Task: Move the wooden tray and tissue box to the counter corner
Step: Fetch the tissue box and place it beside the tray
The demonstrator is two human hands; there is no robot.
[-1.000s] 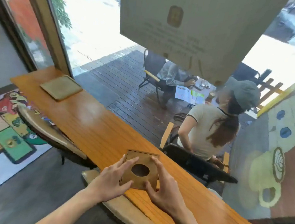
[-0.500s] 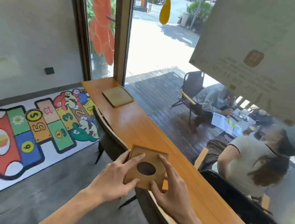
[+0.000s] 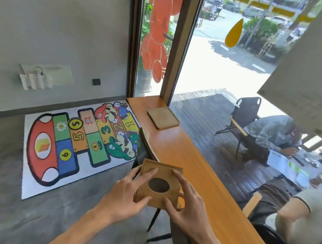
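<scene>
- Nearest to us, we have the tissue box (image 3: 158,184) pinched between our two hands: the left hand (image 3: 126,193) has its fingers on the box's top and left side with the thumb at its near edge, and the right hand (image 3: 186,200) mirrors that on the right.
- The box is in the air at the near edge of the desk (image 3: 200,175), partly out over the floor, with its oval opening facing up and empty as far as we can see.
- To do this carry well, we judge we should keep both grips even so the box stays level, bring it over the desk, and lift it clear of the chair back (image 3: 144,149) just beyond it.
- Farther along, the wooden tray (image 3: 162,117) lies flat on the desk near the far corner, beside the window post.
- We would set the box down just beside the tray, not on it, and ease off only once its base sits flat.
- Counted: one tissue box, one wooden tray, two hands, one chair back at the desk, one play mat (image 3: 77,142) on the floor, and two people seated outside the glass.
</scene>
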